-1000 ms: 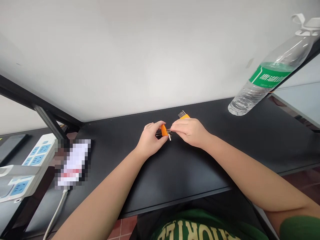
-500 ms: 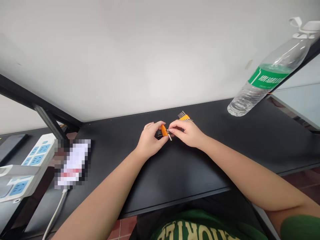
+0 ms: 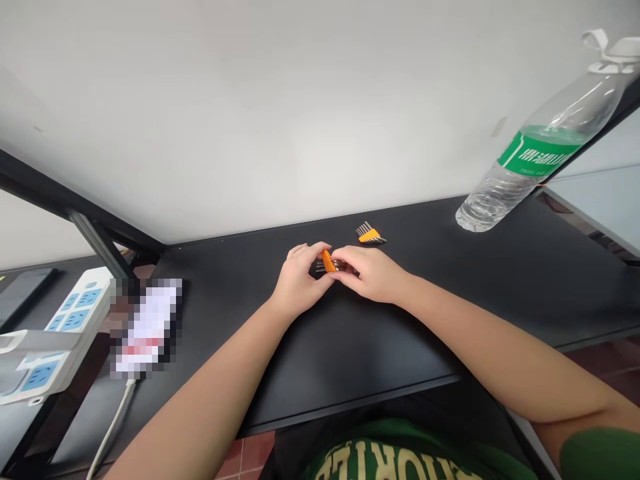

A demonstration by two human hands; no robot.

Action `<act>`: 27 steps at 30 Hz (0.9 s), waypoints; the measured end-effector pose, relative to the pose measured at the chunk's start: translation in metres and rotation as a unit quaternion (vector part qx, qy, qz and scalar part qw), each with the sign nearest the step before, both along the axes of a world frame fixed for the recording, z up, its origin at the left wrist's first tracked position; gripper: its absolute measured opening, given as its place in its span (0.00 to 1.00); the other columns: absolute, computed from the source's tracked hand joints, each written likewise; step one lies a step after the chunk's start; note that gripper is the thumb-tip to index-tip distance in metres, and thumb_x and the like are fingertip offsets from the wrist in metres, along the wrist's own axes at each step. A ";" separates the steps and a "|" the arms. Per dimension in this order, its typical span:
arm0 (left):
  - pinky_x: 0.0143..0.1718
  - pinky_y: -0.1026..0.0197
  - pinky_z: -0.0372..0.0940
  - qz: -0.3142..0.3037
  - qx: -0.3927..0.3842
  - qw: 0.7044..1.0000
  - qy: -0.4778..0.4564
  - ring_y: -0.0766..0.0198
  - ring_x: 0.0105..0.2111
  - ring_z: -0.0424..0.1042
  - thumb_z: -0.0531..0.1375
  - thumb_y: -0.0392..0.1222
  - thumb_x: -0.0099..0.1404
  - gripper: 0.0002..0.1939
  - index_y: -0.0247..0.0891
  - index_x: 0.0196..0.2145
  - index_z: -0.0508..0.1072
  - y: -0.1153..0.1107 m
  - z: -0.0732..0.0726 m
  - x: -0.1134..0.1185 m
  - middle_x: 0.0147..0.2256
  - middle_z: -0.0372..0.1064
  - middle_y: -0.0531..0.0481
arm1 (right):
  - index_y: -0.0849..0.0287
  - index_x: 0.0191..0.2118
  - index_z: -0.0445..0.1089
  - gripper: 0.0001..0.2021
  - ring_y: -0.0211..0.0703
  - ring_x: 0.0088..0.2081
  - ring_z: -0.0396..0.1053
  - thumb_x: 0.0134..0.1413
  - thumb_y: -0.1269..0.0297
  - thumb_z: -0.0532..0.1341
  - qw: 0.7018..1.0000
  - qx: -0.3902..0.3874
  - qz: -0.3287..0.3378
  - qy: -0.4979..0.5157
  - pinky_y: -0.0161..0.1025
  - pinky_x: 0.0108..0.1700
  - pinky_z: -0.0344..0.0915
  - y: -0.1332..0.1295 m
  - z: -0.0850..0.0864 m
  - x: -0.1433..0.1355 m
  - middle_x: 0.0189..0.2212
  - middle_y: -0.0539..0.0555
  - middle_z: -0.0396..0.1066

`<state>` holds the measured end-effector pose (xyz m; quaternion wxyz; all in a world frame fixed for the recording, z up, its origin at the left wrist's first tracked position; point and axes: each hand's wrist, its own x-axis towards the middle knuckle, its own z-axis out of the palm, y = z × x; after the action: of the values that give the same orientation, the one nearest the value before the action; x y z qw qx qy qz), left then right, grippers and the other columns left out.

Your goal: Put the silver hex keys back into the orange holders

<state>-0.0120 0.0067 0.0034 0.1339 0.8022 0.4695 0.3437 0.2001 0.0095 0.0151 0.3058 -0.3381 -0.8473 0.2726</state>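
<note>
Between the thumb and fingers of my left hand (image 3: 303, 279) is a small orange bit holder (image 3: 328, 261), with thin metal shanks sticking out of its left side. My right hand (image 3: 371, 273) is closed against the holder's right side, its fingertips pinching a metal drill bit (image 3: 342, 265) there. The fingers partly cover the bits, so I cannot tell how far this one sits in the holder. Just beyond my right hand, a second yellow-orange holder (image 3: 371, 235) lies on the table with several metal bits through it.
On the black table (image 3: 400, 353) stands a large water bottle (image 3: 530, 157) at the back right. A blurred-out white item (image 3: 147, 327) with a white cable (image 3: 111, 420) lies at left, near a power strip (image 3: 75, 320). A pale wall (image 3: 300, 120) rises behind.
My right hand has moved slightly nearer the orange holder, and the bit that slanted downward at its fingertips now lines up with the others. The second holder is now fully uncovered.
</note>
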 end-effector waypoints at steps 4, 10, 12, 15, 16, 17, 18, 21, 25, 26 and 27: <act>0.60 0.49 0.66 -0.005 0.004 1.000 0.006 0.60 0.40 0.76 0.64 0.45 0.63 0.15 0.44 0.48 0.72 -0.001 0.000 0.002 0.40 0.78 0.53 | 0.56 0.44 0.70 0.04 0.40 0.34 0.70 0.67 0.68 0.57 0.997 -0.049 0.004 0.056 0.38 0.39 0.65 0.001 -0.001 0.002 0.34 0.50 0.74; 0.57 0.51 0.69 -0.013 0.008 1.000 -0.014 0.60 0.40 0.76 0.65 0.44 0.62 0.16 0.44 0.48 0.73 -0.001 -0.001 0.002 0.40 0.78 0.52 | 0.57 0.41 0.69 0.05 0.38 0.30 0.70 0.64 0.62 0.63 0.941 -0.260 0.020 0.216 0.38 0.36 0.69 0.008 -0.010 -0.003 0.29 0.48 0.72; 0.60 0.49 0.67 -0.012 0.021 1.000 -0.016 0.60 0.40 0.76 0.66 0.44 0.61 0.17 0.43 0.49 0.73 0.000 -0.003 0.001 0.39 0.78 0.52 | 0.58 0.38 0.69 0.09 0.39 0.29 0.71 0.64 0.58 0.63 0.917 -0.323 0.026 0.234 0.39 0.36 0.69 0.012 -0.012 -0.004 0.28 0.49 0.72; 0.66 0.45 0.61 -0.016 0.042 0.999 -0.009 0.62 0.38 0.76 0.66 0.42 0.61 0.18 0.44 0.50 0.72 0.001 -0.007 0.000 0.38 0.78 0.54 | 0.59 0.37 0.71 0.14 0.40 0.30 0.71 0.67 0.52 0.60 0.921 -0.330 0.018 0.207 0.40 0.37 0.70 0.015 -0.013 -0.003 0.29 0.51 0.73; 0.67 0.45 0.60 -0.018 0.047 0.999 -0.007 0.62 0.38 0.76 0.66 0.42 0.61 0.19 0.44 0.50 0.72 0.001 -0.007 -0.001 0.38 0.78 0.54 | 0.59 0.38 0.72 0.14 0.40 0.31 0.71 0.66 0.51 0.61 0.934 -0.302 0.009 0.189 0.40 0.38 0.70 0.014 -0.012 -0.002 0.31 0.52 0.73; 0.66 0.45 0.61 -0.018 0.050 0.999 -0.008 0.61 0.38 0.76 0.66 0.43 0.62 0.19 0.44 0.50 0.72 0.002 -0.008 -0.001 0.38 0.78 0.54 | 0.58 0.40 0.72 0.14 0.40 0.32 0.71 0.65 0.51 0.62 0.952 -0.258 0.001 0.166 0.40 0.38 0.70 0.012 -0.010 -0.001 0.33 0.52 0.74; 0.65 0.45 0.63 -0.015 0.050 0.999 -0.010 0.60 0.39 0.76 0.67 0.43 0.62 0.19 0.43 0.50 0.73 0.002 -0.008 -0.002 0.38 0.78 0.54 | 0.57 0.43 0.72 0.13 0.40 0.33 0.70 0.63 0.52 0.64 0.969 -0.205 -0.004 0.136 0.40 0.37 0.69 0.010 -0.008 -0.001 0.35 0.53 0.73; 0.59 0.47 0.68 0.003 0.034 0.999 -0.023 0.58 0.42 0.76 0.67 0.44 0.61 0.19 0.43 0.50 0.74 0.002 -0.007 -0.003 0.39 0.78 0.51 | 0.57 0.44 0.71 0.09 0.40 0.32 0.67 0.63 0.59 0.65 0.998 -0.060 0.003 0.029 0.39 0.36 0.65 0.003 -0.001 0.001 0.36 0.52 0.72; 0.54 0.51 0.71 0.012 0.006 0.999 -0.044 0.58 0.42 0.77 0.68 0.43 0.60 0.19 0.44 0.49 0.74 0.003 -0.007 -0.002 0.40 0.77 0.51 | 0.58 0.38 0.69 0.06 0.40 0.33 0.66 0.69 0.66 0.58 0.999 0.015 0.028 -0.041 0.38 0.37 0.61 0.000 0.008 0.004 0.32 0.51 0.71; 0.54 0.51 0.71 0.010 0.003 0.999 -0.046 0.58 0.42 0.77 0.67 0.43 0.60 0.19 0.44 0.49 0.75 0.002 -0.007 -0.002 0.40 0.77 0.51 | 0.58 0.37 0.69 0.07 0.40 0.33 0.67 0.69 0.66 0.57 0.998 0.019 0.033 -0.046 0.38 0.38 0.61 0.001 0.009 0.005 0.32 0.51 0.71; 0.54 0.51 0.71 0.006 0.001 0.999 -0.045 0.58 0.43 0.77 0.67 0.43 0.60 0.18 0.44 0.49 0.75 0.002 -0.007 -0.002 0.39 0.77 0.52 | 0.58 0.37 0.69 0.07 0.40 0.34 0.67 0.70 0.67 0.57 0.998 0.019 0.039 -0.049 0.38 0.39 0.61 0.003 0.010 0.007 0.32 0.51 0.71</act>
<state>-0.0141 0.0092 -0.0034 0.1521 0.7834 0.4670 0.3810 0.2067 0.0124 0.0249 0.2592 -0.3120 -0.8788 0.2515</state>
